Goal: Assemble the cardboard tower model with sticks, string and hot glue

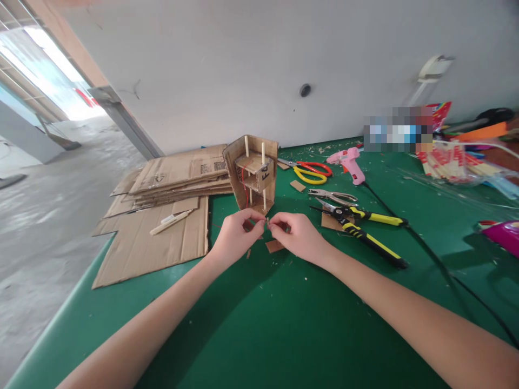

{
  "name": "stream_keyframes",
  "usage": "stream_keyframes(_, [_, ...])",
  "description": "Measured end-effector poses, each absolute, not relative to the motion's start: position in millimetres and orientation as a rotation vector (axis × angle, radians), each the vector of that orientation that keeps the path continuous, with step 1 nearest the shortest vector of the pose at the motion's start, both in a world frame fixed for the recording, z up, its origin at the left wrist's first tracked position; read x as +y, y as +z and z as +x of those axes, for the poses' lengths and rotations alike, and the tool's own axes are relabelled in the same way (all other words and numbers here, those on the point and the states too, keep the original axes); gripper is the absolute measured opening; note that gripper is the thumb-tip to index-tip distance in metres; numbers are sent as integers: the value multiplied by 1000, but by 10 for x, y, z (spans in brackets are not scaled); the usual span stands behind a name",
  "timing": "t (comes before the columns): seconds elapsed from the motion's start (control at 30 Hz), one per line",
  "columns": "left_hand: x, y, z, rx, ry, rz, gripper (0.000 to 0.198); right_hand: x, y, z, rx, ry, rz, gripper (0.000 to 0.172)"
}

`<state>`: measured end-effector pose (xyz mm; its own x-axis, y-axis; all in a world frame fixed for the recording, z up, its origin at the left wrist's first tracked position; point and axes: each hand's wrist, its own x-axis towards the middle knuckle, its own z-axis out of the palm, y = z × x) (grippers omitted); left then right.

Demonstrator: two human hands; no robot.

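My left hand [235, 236] and my right hand [295, 235] meet over the green table [251, 324], fingertips pinched together on something tiny I cannot make out, perhaps a thin wire end. Just behind them stands a small cardboard model [252, 172] with wooden sticks as posts and a red wire inside. A small cardboard scrap [274, 246] lies under my right hand.
Flattened cardboard sheets [170, 216] with a white knife lie at the left. To the right are yellow-handled pliers [365, 227], silver pliers [330, 195], red-and-yellow scissors [310, 172], a pink glue gun [348, 162] with black cord, and packets of sticks [450, 159]. A white wall runs behind.
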<state>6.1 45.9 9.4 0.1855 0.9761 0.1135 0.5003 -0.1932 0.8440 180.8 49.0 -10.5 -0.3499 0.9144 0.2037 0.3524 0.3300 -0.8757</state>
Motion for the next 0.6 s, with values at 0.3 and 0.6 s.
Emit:
stream_keyframes(0.3, [438, 47, 69, 1334, 950, 1989, 20, 501, -113, 1833, -1797, 1123, -1135, 20])
stream_keyframes(0.6, [457, 69, 49, 1379, 893, 1828, 19, 558, -160, 1856, -1893, 1052, -1111, 17])
